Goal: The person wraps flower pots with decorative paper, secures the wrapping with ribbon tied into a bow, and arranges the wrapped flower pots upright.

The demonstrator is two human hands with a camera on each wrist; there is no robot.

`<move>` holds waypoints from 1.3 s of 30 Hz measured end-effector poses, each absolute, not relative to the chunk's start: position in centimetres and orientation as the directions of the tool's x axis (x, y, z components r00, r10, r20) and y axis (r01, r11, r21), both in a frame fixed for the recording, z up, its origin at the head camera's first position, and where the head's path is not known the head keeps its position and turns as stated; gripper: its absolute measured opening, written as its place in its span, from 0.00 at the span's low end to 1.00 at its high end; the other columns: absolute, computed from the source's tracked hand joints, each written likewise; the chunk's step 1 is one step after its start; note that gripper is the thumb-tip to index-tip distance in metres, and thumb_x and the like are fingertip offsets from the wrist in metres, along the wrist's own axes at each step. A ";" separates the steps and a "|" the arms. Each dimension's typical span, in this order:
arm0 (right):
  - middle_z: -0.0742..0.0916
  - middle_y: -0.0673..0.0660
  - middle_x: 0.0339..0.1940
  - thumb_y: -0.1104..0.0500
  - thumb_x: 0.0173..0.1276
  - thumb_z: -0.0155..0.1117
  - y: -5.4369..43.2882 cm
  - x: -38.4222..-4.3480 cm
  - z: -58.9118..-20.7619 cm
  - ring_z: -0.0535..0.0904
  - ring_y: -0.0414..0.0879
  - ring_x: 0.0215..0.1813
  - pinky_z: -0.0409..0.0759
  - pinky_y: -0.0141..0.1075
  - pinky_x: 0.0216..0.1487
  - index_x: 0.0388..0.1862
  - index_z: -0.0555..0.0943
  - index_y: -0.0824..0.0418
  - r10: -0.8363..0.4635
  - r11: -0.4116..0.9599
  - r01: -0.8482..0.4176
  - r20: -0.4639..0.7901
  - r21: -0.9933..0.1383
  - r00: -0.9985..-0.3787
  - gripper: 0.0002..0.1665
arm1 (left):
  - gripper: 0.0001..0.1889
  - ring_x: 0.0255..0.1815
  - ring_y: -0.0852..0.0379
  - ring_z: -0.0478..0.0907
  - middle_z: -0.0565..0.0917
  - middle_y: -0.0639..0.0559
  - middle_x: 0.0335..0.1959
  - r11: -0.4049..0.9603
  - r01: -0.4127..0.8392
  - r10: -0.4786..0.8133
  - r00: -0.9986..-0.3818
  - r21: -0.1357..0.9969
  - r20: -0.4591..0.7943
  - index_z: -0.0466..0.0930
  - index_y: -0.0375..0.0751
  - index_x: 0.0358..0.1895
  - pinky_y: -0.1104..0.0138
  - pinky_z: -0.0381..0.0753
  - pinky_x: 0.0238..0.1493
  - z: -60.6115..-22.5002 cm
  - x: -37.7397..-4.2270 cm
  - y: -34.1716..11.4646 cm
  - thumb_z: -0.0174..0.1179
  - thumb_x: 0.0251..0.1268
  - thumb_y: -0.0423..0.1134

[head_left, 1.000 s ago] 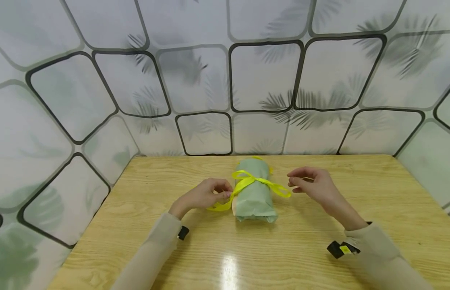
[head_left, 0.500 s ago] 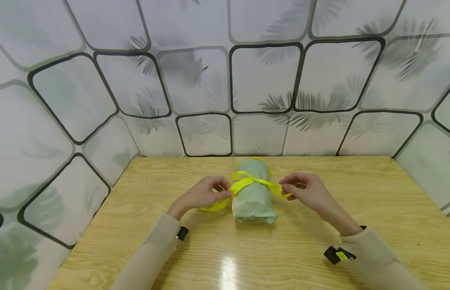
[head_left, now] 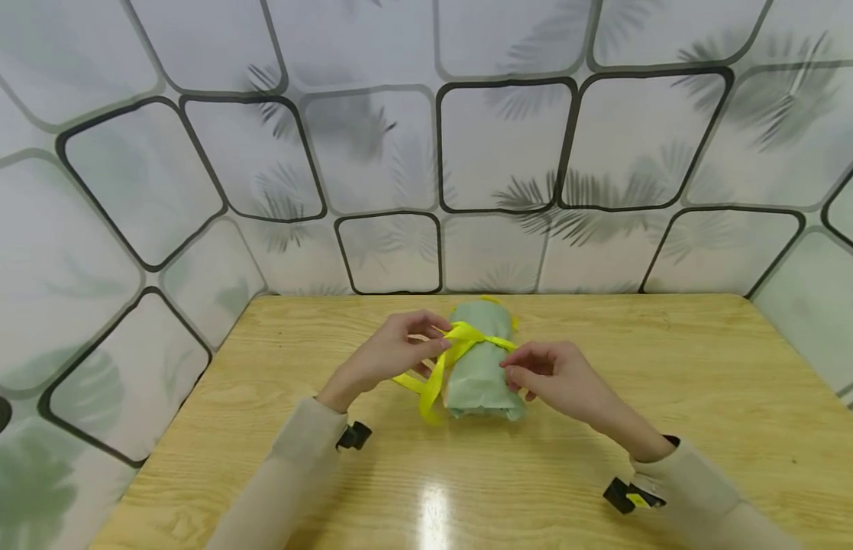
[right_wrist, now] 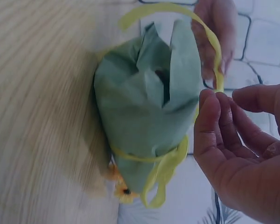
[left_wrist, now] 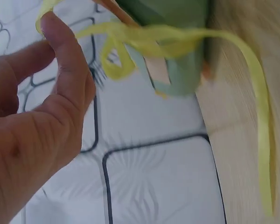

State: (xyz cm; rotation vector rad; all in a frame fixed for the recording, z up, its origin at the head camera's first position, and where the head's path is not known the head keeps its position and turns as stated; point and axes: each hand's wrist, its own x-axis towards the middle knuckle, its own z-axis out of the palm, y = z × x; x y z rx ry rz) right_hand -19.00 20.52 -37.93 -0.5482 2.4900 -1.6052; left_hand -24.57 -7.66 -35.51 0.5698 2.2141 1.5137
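Note:
A small bouquet wrapped in pale green paper [head_left: 483, 382] lies on the wooden table, with a yellow ribbon [head_left: 460, 344] tied round it in a bow. My left hand [head_left: 397, 355] is at the bow's left side, pinching the ribbon between thumb and finger [left_wrist: 60, 42]. One ribbon tail hangs in front of that hand. My right hand [head_left: 553, 378] is beside the paper's right edge, its fingertips close together beside the ribbon; nothing shows between them. In the right wrist view, orange-yellow flowers [right_wrist: 123, 189] peek out at the bouquet's far end.
The wooden table [head_left: 330, 321] reaches back to a pale patterned wall covering [head_left: 495, 252], which also stands along both sides. A black wrist camera [head_left: 353, 435] is strapped under each sleeve cuff.
My right hand has left the bow's right loop and moved left and nearer, against the paper. My left hand has risen toward the left loop, and a ribbon tail now hangs below it.

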 end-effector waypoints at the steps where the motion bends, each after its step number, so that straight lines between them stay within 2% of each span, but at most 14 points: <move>1: 0.89 0.60 0.34 0.58 0.75 0.65 20.1 -18.9 -38.0 0.85 0.45 0.34 0.87 0.41 0.34 0.49 0.86 0.66 -0.379 0.377 -0.240 0.088 -0.894 -0.921 0.12 | 0.16 0.38 0.50 0.85 0.81 0.40 0.55 0.309 0.072 0.527 -0.843 0.948 -0.108 0.77 0.43 0.63 0.48 0.89 0.47 -35.3 -24.3 -7.3 0.61 0.76 0.39; 7: 0.89 0.55 0.35 0.51 0.73 0.68 18.0 -18.4 -38.1 0.84 0.50 0.30 0.83 0.37 0.27 0.48 0.88 0.59 -0.418 0.423 -0.251 0.058 -0.871 -0.906 0.14 | 0.19 0.35 0.52 0.86 0.75 0.42 0.52 0.168 -0.089 0.484 -0.860 0.982 -0.160 0.71 0.38 0.65 0.58 0.90 0.44 -35.1 -23.1 -4.8 0.61 0.75 0.34; 11: 0.88 0.57 0.31 0.51 0.72 0.68 17.6 -18.2 -38.0 0.81 0.45 0.28 0.80 0.34 0.24 0.44 0.87 0.61 -0.433 0.409 -0.250 0.054 -0.878 -0.900 0.13 | 0.20 0.36 0.54 0.87 0.74 0.44 0.50 0.048 -0.179 0.483 -0.857 0.983 -0.180 0.67 0.35 0.65 0.60 0.90 0.46 -35.3 -22.4 -3.3 0.60 0.75 0.32; 15: 0.86 0.60 0.27 0.54 0.74 0.67 18.2 -18.3 -38.0 0.79 0.43 0.25 0.78 0.32 0.24 0.41 0.86 0.63 -0.437 0.408 -0.222 0.024 -0.886 -0.899 0.11 | 0.21 0.42 0.54 0.88 0.74 0.42 0.53 -0.004 -0.201 0.499 -0.849 0.980 -0.173 0.65 0.34 0.66 0.59 0.89 0.50 -35.6 -22.0 -2.8 0.58 0.77 0.33; 18: 0.89 0.58 0.30 0.55 0.76 0.64 19.7 -18.5 -37.7 0.82 0.47 0.26 0.79 0.34 0.24 0.44 0.84 0.64 -0.439 0.406 -0.171 -0.027 -0.898 -0.898 0.12 | 0.19 0.42 0.55 0.87 0.78 0.41 0.53 0.063 -0.109 0.474 -0.872 0.992 -0.126 0.70 0.35 0.63 0.59 0.90 0.47 -35.8 -22.1 -3.2 0.59 0.77 0.38; 22: 0.89 0.60 0.33 0.55 0.79 0.60 22.5 -18.8 -37.2 0.84 0.53 0.27 0.81 0.38 0.24 0.46 0.79 0.68 -0.421 0.435 -0.110 -0.094 -0.894 -0.902 0.15 | 0.13 0.35 0.57 0.83 0.83 0.44 0.45 0.257 0.099 0.359 -0.933 0.961 0.000 0.78 0.40 0.54 0.60 0.88 0.38 -36.1 -22.9 -4.3 0.62 0.75 0.44; 26: 0.86 0.59 0.28 0.54 0.78 0.61 25.2 -19.0 -37.1 0.84 0.53 0.29 0.82 0.40 0.26 0.44 0.78 0.67 -0.352 0.556 -0.111 -0.113 -0.824 -0.929 0.15 | 0.16 0.40 0.53 0.82 0.83 0.45 0.45 0.437 0.208 0.264 -0.960 0.875 0.096 0.78 0.43 0.56 0.59 0.85 0.43 -36.5 -23.9 -5.2 0.63 0.73 0.47; 29: 0.86 0.56 0.28 0.54 0.76 0.62 26.8 -19.2 -37.5 0.84 0.51 0.30 0.83 0.40 0.27 0.41 0.80 0.65 -0.305 0.648 -0.126 -0.104 -0.751 -0.947 0.13 | 0.22 0.49 0.49 0.82 0.82 0.44 0.52 0.500 0.186 0.260 -0.964 0.845 0.058 0.76 0.43 0.63 0.56 0.83 0.52 -37.1 -24.6 -5.6 0.62 0.73 0.50; 33: 0.85 0.54 0.25 0.55 0.74 0.65 28.9 -19.5 -38.1 0.79 0.45 0.24 0.79 0.37 0.23 0.36 0.82 0.61 -0.326 0.744 -0.148 -0.161 -0.651 -0.932 0.10 | 0.29 0.58 0.46 0.80 0.81 0.42 0.59 0.524 0.102 0.276 -0.960 0.846 -0.055 0.72 0.42 0.68 0.52 0.82 0.58 -38.1 -25.3 -5.7 0.59 0.74 0.57; 36: 0.87 0.57 0.32 0.51 0.71 0.68 29.6 -19.8 -38.4 0.80 0.46 0.27 0.80 0.38 0.26 0.42 0.84 0.64 -0.340 0.807 -0.182 -0.191 -0.561 -0.921 0.15 | 0.33 0.57 0.46 0.81 0.81 0.42 0.60 0.536 0.045 0.282 -0.951 0.843 -0.129 0.69 0.42 0.70 0.53 0.83 0.56 -38.7 -25.6 -5.7 0.57 0.74 0.62; 39: 0.89 0.61 0.41 0.47 0.73 0.67 28.9 -20.0 -38.2 0.85 0.50 0.35 0.84 0.43 0.34 0.50 0.84 0.66 -0.301 0.828 -0.214 -0.089 -0.518 -0.949 0.22 | 0.38 0.54 0.47 0.84 0.79 0.39 0.62 0.528 0.001 0.320 -0.926 0.849 -0.198 0.65 0.39 0.73 0.54 0.85 0.54 -39.1 -25.9 -5.7 0.56 0.73 0.63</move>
